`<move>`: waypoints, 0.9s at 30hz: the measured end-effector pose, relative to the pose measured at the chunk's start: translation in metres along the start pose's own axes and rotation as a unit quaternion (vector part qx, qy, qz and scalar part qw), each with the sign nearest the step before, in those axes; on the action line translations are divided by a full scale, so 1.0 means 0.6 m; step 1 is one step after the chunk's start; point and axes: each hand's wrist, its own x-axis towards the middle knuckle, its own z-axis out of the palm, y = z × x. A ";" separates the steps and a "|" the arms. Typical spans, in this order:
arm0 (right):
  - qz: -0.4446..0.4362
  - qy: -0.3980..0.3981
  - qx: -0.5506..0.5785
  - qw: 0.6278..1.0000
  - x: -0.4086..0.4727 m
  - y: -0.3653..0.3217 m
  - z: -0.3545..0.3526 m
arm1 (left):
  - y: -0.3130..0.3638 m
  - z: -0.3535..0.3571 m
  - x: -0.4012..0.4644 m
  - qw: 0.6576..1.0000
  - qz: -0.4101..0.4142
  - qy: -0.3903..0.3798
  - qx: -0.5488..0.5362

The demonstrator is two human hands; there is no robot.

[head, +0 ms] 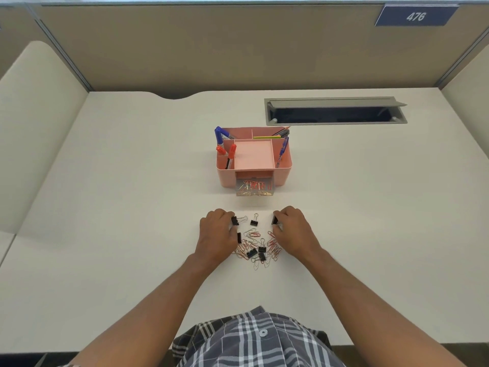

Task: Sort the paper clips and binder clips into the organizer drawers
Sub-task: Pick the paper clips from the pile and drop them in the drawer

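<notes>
Both hands were down on the white desk (105,207), flanking a heap of paper clips (258,247) mixed with black binder clips. The left hand (218,231) had its fingers curled around a black binder clip (235,220) at the fingertips, wire handle sticking out to the right; a second black clip (239,237) peeked out from under its thumb side, mostly covered. The right hand (292,229) pinched another black binder clip (274,220), only its end showing, rest buried in the fingers. A lone binder clip (254,222) sat apart between the two hands. Three more black clips (258,252) lay in the pile, tangled with red and silver clips, count hard to make out. The pink organizer (227,176) stood beyond, its clear drawer (255,188) pulled out in front and holding clips, type unclear through the glare. Pens and markers (225,144) stuck out of the upper compartments. Plaid shirt (254,340) was cut off at the bottom edge.
</notes>
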 end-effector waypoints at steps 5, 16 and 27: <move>0.001 0.012 0.033 0.999 -0.008 0.000 -0.009 | 0.005 0.000 -0.004 1.000 0.007 0.007 -0.005; 0.010 -0.119 -0.018 0.993 -0.039 -0.014 0.002 | 0.040 0.013 -0.021 0.984 0.119 -0.107 0.082; -0.022 -0.104 -0.019 0.994 -0.025 -0.031 0.013 | 0.051 0.013 -0.010 0.984 0.095 -0.113 0.100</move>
